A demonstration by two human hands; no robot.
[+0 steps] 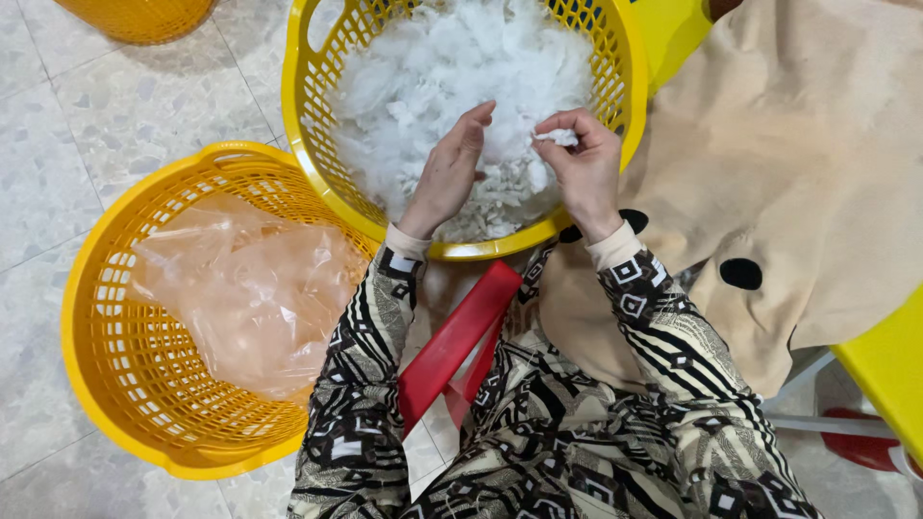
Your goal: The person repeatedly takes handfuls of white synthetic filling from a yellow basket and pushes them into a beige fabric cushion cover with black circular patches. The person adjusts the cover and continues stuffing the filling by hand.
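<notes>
A round yellow basket in front of me is filled with white fluffy stuffing. My left hand reaches into it with fingers slightly bent, touching the fluff and holding nothing that I can make out. My right hand pinches a small white tuft between thumb and fingers, just above the pile. Both arms wear sleeves with a black and white geometric pattern.
A second yellow basket at the left holds a crumpled clear plastic bag. A beige fabric cover with black spots lies at the right. A red plastic piece sits between my knees. The floor is speckled tile.
</notes>
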